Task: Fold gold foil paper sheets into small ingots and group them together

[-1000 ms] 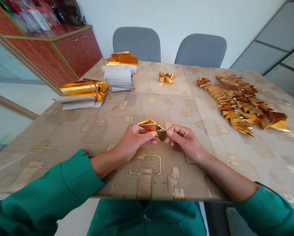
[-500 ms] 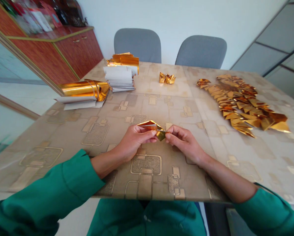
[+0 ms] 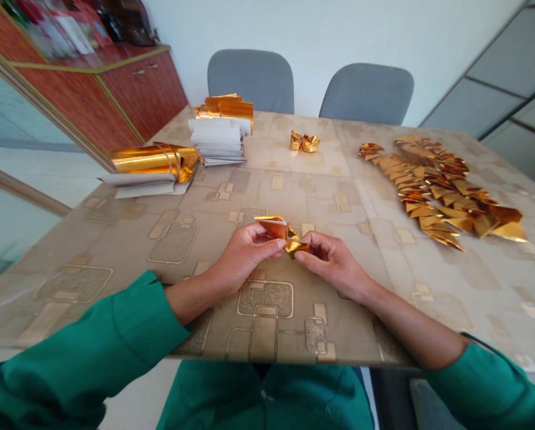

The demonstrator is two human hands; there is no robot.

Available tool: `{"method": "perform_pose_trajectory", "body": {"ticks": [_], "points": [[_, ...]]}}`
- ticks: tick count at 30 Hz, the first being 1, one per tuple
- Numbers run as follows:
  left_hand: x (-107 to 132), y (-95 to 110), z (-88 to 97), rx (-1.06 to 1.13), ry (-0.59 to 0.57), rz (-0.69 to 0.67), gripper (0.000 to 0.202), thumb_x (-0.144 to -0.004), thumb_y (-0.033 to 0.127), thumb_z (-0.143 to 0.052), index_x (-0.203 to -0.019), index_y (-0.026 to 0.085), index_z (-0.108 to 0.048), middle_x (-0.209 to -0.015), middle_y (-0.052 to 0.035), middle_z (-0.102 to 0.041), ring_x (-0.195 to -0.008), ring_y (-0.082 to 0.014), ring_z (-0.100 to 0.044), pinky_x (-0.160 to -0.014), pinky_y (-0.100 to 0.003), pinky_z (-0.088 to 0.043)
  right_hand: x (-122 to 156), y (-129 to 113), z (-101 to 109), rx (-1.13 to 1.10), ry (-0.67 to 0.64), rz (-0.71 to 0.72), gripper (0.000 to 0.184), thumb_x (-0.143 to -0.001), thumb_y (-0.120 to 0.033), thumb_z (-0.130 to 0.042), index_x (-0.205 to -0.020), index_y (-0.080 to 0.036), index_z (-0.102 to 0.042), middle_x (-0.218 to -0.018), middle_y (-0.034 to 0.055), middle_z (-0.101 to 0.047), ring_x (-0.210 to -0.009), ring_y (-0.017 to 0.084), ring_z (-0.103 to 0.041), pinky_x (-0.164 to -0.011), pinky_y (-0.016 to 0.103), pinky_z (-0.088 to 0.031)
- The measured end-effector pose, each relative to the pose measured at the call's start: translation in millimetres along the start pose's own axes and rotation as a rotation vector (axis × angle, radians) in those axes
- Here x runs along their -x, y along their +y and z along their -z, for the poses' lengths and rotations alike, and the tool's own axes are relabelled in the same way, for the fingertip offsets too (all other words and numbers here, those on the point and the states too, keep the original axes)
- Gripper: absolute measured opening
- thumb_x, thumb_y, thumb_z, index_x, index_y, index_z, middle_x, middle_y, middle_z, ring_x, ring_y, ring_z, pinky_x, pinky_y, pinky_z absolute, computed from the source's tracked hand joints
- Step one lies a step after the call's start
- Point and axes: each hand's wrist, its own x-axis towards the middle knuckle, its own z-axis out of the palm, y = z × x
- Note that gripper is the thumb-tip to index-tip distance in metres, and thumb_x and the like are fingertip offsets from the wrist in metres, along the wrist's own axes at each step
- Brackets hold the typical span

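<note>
A partly folded sheet of gold foil paper (image 3: 274, 228) is held between my two hands, just above the near middle of the table. My left hand (image 3: 252, 248) pinches its left part between thumb and fingers, with a pale inner edge showing along the top. At the right end, my right hand (image 3: 328, 257) is closed on a folded corner, thumb and forefinger gripping it. The fingers partly cover the lower folds. Farther back stand two finished-looking gold paper ingots (image 3: 310, 144), side by side.
Stacked gold-and-white paper sheets (image 3: 217, 143) stand at the back left, beside a bundle of rolled gold paper (image 3: 146, 162). Many folded gold pieces (image 3: 433, 191) spread over the right. The patterned tablecloth (image 3: 267, 298) covers the table; two grey chairs (image 3: 249, 80) stand behind.
The foil piece has turned slightly in my hands, and its right fold shows more open. My right thumb has shifted a little left along it.
</note>
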Motion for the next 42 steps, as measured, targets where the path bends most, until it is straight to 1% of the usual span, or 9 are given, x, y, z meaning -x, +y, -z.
{"method": "perform_pose_trajectory", "body": {"ticks": [4, 10, 20, 26, 28, 31, 35, 38, 42], "points": [[0.0, -2.2, -1.2, 0.033, 0.005, -0.025, 0.024, -0.065, 0.018, -0.079, -0.088, 0.016, -0.071, -0.084, -0.0011, -0.072, -0.074, -0.0111, -0.064, -0.07, -0.023, -0.049, 0.0, 4.0, -1.0, 0.066, -0.01, -0.009, 0.021, -0.087, -0.038, -0.058, -0.076, -0.02, -0.054, -0.067, -0.003, -0.047, -0.06, 0.011, -0.038, -0.055, 0.026, -0.029], [-1.1, -6.2, -1.8, 0.0, 0.006, -0.051, 0.021, -0.063, 0.017, -0.078, -0.083, 0.014, -0.071, -0.087, -0.0038, -0.073, -0.073, -0.0124, -0.064, -0.072, -0.026, -0.051, -0.3, 7.7, -6.4, 0.137, 0.08, -0.021, 0.025, -0.082, -0.034, -0.061, -0.066, -0.021, -0.047, -0.061, -0.004, -0.042, -0.057, 0.01, -0.035, -0.052, 0.026, -0.026], [-1.7, -5.0, -2.5, 0.032, 0.033, -0.107, 0.037, -0.064, 0.017, -0.079, -0.095, 0.017, -0.059, -0.087, -0.0021, -0.071, -0.076, -0.0132, -0.065, -0.067, -0.025, -0.051, 0.2, -3.2, 3.7, 0.055, -0.007, 0.012, 0.031, -0.093, -0.04, -0.049, -0.072, -0.019, -0.056, -0.062, -0.0032, -0.047, -0.056, 0.01, -0.04, -0.054, 0.026, -0.028], [1.7, -6.0, -3.8, -0.014, 0.048, -0.153, 0.042, -0.069, 0.02, -0.078, -0.067, 0.02, -0.036, -0.064, 0.0045, -0.061, -0.062, -0.01, -0.063, -0.06, -0.021, -0.047, -0.5, -1.6, -2.7, -0.012, 0.079, -0.013, 0.035, -0.09, -0.043, -0.055, -0.064, -0.019, -0.053, -0.055, -0.0053, -0.043, -0.051, 0.009, -0.035, -0.05, 0.025, -0.024], [2.4, -5.5, -4.8, -0.037, 0.049, -0.201, 0.041, -0.07, 0.022, -0.077, -0.064, 0.019, -0.037, -0.064, 0.0046, -0.06, -0.063, -0.0099, -0.063, -0.062, -0.022, -0.048, -0.6, -1.9, -3.1, -0.064, 0.083, -0.033, 0.038, -0.089, -0.047, -0.056, -0.063, -0.019, -0.055, -0.054, -0.0052, -0.044, -0.05, 0.008, -0.034, -0.049, 0.024, -0.024], [2.6, -4.3, -5.5, -0.099, 0.059, -0.283, 0.025, -0.073, 0.022, -0.076, -0.072, 0.019, -0.051, -0.07, 0.0032, -0.063, -0.064, -0.0106, -0.062, -0.064, -0.024, -0.05, -0.7, -4.1, -2.4, -0.155, 0.074, -0.078, 0.039, -0.088, -0.05, -0.057, -0.064, -0.019, -0.057, -0.052, -0.0054, -0.045, -0.047, 0.008, -0.033, -0.047, 0.024, -0.023], [2.1, -3.0, -2.3, -0.384, 0.052, -0.477, 0.004, -0.083, 0.023, -0.068, -0.086, 0.02, -0.068, -0.084, -0.0022, -0.07, -0.076, -0.014, -0.064, -0.072, -0.027, -0.052, -1.0, -6.0, -1.8, -0.281, 0.09, -0.151, 0.036, -0.083, -0.051, -0.062, -0.066, -0.019, -0.059, -0.057, -0.003, -0.056, -0.048, 0.007, -0.037, -0.046, 0.023, -0.026], [1.8, -1.2, 1.6, -0.646, 0.017, -0.665, 0.013, -0.088, 0.019, -0.062, -0.095, 0.023, -0.073, -0.094, -0.0043, -0.072, -0.087, -0.0167, -0.065, -0.08, -0.031, -0.051, -1.4, -5.1, -2.1, -0.355, 0.102, -0.188, 0.035, -0.08, -0.05, -0.065, -0.065, -0.019, -0.059, -0.059, -0.002, -0.06, -0.047, 0.007, -0.039, -0.046, 0.022, -0.026], [-0.2, 0.1, 6.3, -0.85, 0.045, -0.858, 0.015, -0.085, 0.02, -0.067, -0.097, 0.025, -0.074, -0.094, -0.0049, -0.068, -0.087, -0.0176, -0.062, -0.078, -0.032, -0.051, -1.8, -4.3, -2.9, -0.4, 0.101, -0.203, 0.034, -0.079, -0.047, -0.067, -0.063, -0.018, -0.06, -0.057, -0.0019, -0.061, -0.047, 0.007, -0.04, -0.046, 0.022, -0.026]]}}
